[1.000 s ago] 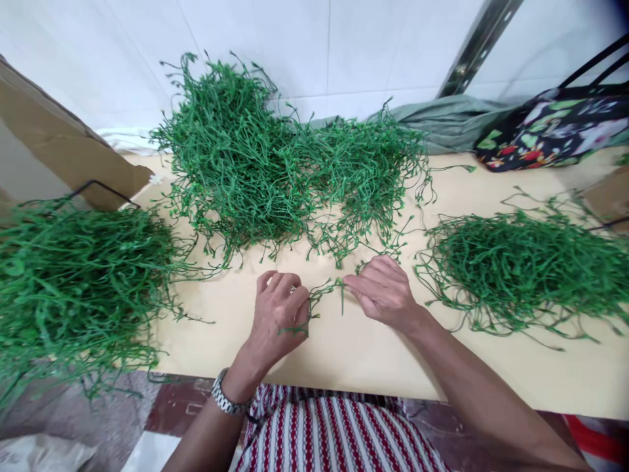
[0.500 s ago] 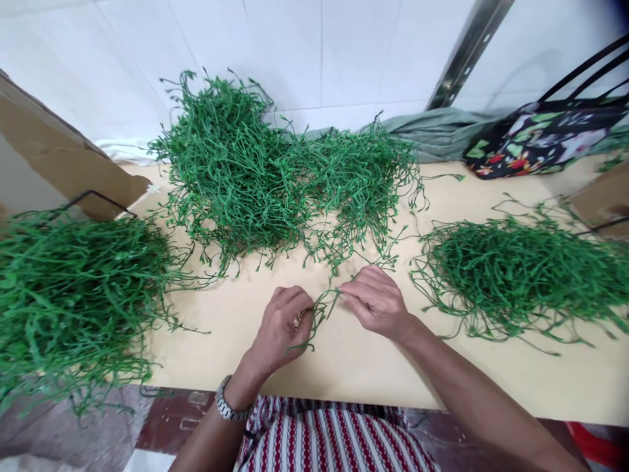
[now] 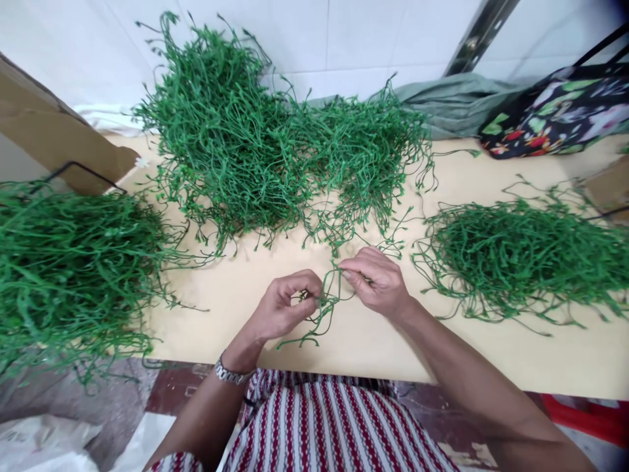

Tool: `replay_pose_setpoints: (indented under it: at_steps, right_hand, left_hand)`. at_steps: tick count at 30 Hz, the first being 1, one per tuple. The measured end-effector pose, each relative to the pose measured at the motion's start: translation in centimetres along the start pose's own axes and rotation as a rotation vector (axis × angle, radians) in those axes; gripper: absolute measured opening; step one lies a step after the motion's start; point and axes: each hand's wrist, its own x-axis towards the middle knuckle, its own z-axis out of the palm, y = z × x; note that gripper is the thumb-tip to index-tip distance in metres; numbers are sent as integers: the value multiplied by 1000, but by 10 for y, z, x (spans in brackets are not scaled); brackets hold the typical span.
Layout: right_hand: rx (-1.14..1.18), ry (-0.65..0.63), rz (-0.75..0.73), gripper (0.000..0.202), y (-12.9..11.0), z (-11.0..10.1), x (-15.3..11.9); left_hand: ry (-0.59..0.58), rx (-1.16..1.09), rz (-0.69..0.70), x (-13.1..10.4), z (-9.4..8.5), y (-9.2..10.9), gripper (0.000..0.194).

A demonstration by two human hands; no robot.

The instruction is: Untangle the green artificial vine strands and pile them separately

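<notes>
Between my hands, over the pale table, are a few thin green plastic stems (image 3: 326, 313). My left hand (image 3: 289, 303), with a metal watch at its wrist, pinches them at its fingertips, and their loose ends hang below. My right hand (image 3: 376, 278) is closed, with thumb and forefinger on the upper end of a stem. Beyond the hands lies a tall heap of green stems (image 3: 230, 144), joined to a lower heap (image 3: 358, 151) on its right.
More green stems form a large pile (image 3: 73, 269) on the left and another pile (image 3: 531, 255) on the right. A cardboard box (image 3: 63, 131) stands at the left. A floral bag (image 3: 555, 118) and green cloth (image 3: 457, 105) are by the wall.
The view has tilted down a little. My left hand has turned, its thumb and forefinger now reaching toward the stems, which hang lower and more spread out.
</notes>
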Motion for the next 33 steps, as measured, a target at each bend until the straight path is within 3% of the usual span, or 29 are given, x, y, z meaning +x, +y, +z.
replay_pose_setpoints:
  at_steps: [3, 6, 8, 12, 17, 21, 28, 33]
  right_hand:
    - [129, -33, 121, 13, -4, -6, 1]
    - [252, -112, 311, 20, -5, -13, 2]
    - [255, -117, 357, 22, -5, -16, 3]
    - [80, -101, 164, 25, -4, -16, 6]
    - [-29, -247, -106, 25, -5, -11, 7]
    - [-102, -286, -112, 29, -4, -11, 5]
    - [-185, -247, -150, 29, -1, -10, 3]
    - [-175, -233, -160, 16, 1, -9, 2]
  left_hand:
    - [15, -20, 29, 1, 0, -2, 11]
    - [0, 81, 40, 2, 0, -2, 15]
    - [-18, 177, 44, 3, 1, 0, 16]
    - [-37, 385, 56, 4, 4, 3, 17]
    - [-79, 530, 58, 5, 8, 7, 18]
    - [-89, 526, 16, 4, 9, 9, 18]
    - [-5, 445, -1, 1, 12, 3, 18]
    - [68, 403, -23, 0, 11, -1, 16]
